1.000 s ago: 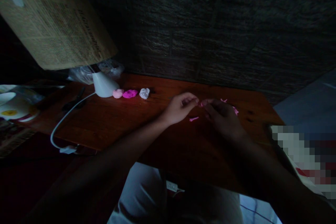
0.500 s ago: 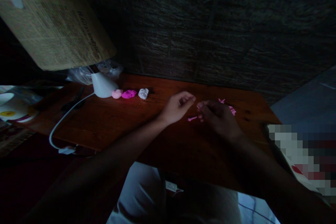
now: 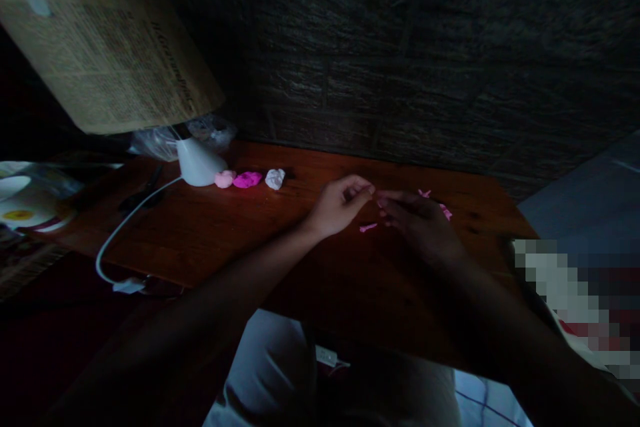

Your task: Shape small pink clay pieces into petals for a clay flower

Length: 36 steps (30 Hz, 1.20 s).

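My left hand [image 3: 341,205] is closed in a pinch above the table, thumb against the fingertips. My right hand [image 3: 423,221] faces it with thumb and fingers pressed together, the two sets of fingertips almost meeting. A tiny pinkish spot shows at the right fingertips; whatever either hand pinches is too small and dark to make out. Just below the fingertips lies a thin pink clay-like piece [image 3: 368,227]. Beyond my right hand are a small pink scrap [image 3: 424,193] and a crumpled pink piece [image 3: 445,211], partly hidden by the hand.
On the wooden table [image 3: 240,227], a pale pink lump [image 3: 225,178], a magenta lump [image 3: 248,179] and a white lump [image 3: 275,178] sit beside a lamp base [image 3: 199,163]. Its printed shade [image 3: 135,60] overhangs the left. A white cable [image 3: 113,237] loops over the front edge. A cup [image 3: 20,203] stands far left.
My right hand's fingers have shifted slightly and straightened a little, and the fingertips of both hands are closer together. The lumps and pink scraps lie as before.
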Each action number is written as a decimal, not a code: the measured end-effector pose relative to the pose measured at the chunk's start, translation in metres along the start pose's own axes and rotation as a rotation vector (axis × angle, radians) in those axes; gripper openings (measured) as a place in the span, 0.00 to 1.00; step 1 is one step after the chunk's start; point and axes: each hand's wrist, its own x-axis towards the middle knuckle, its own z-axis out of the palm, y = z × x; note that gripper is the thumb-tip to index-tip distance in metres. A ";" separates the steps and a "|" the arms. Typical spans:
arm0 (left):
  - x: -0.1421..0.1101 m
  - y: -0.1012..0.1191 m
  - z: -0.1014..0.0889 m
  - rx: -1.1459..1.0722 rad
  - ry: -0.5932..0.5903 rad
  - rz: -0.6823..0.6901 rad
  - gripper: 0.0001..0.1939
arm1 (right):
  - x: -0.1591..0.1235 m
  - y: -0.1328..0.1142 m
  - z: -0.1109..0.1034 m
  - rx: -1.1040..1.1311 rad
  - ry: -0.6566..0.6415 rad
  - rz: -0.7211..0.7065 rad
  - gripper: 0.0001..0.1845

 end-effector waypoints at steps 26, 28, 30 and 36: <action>-0.001 0.001 0.000 -0.173 -0.176 -0.051 0.08 | 0.001 0.001 -0.001 -0.043 -0.011 -0.030 0.29; -0.001 0.000 0.000 -0.186 -0.181 -0.060 0.08 | 0.000 -0.001 0.000 -0.055 -0.014 -0.020 0.29; 0.000 0.000 0.000 -0.199 -0.184 -0.068 0.07 | -0.002 -0.004 0.002 -0.070 -0.005 -0.009 0.29; 0.000 0.000 -0.001 -0.213 -0.202 -0.074 0.08 | -0.005 -0.004 0.004 -0.113 0.021 -0.068 0.30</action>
